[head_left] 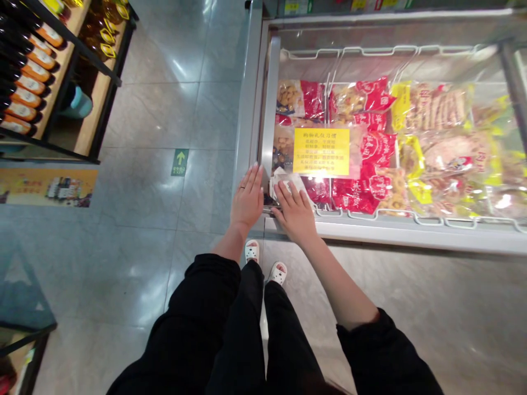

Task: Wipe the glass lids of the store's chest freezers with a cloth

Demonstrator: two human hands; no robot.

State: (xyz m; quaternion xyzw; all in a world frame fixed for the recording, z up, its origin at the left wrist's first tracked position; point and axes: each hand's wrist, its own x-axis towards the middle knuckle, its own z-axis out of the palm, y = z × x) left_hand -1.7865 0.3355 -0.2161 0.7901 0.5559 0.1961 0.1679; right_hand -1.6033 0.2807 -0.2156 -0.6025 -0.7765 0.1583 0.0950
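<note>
My left hand (pixel 247 198) lies flat on the left edge of a chest freezer (pixel 267 109), fingers stretched out and holding nothing; a ring shows on one finger. Under my right hand (pixel 297 213), at the near left corner of the glass lid, is a crumpled white cloth or tissue (pixel 284 178). The right fingers are extended and press it flat against the glass. Just beyond the cloth, a yellow printed notice (pixel 321 151) sits on the lid. Through the glass I see red bags of frozen food (pixel 358 189) and yellow-edged bags of pale meat (pixel 438 107) in wire baskets.
A shelf (pixel 88 129) with rows of dark bottles (pixel 28 82) stands at the upper left. Another shelf corner (pixel 28 340) juts in at the lower left. A green exit arrow sticker (pixel 180 162) marks the grey tiled floor (pixel 144 247). My feet in white slippers (pixel 279 272) stand close to the freezer.
</note>
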